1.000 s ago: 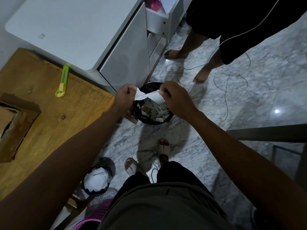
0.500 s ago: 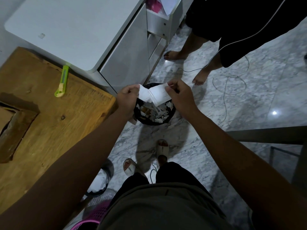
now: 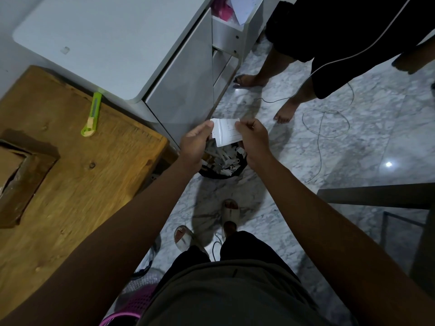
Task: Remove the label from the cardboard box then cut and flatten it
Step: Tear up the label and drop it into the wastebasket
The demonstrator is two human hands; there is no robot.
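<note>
Both hands pinched the label (image 3: 226, 132) over the bin (image 3: 222, 161): left hand (image 3: 196, 143) gripped its left edge, right hand (image 3: 253, 137) its top right corner. Bin was full of white scraps, floor-level, centre frame. Box (image 3: 16, 175) sat on the wooden table (image 3: 82, 184) at 9 o'clock, untouched. Green knife (image 3: 92, 115) lay at 10 o'clock on the table, well apart from the box.

Home interior, marble floor (image 3: 353, 142), white cabinet (image 3: 113, 48), wooden table (image 3: 77, 180), barefoot bystander (image 3: 286, 114)
</note>
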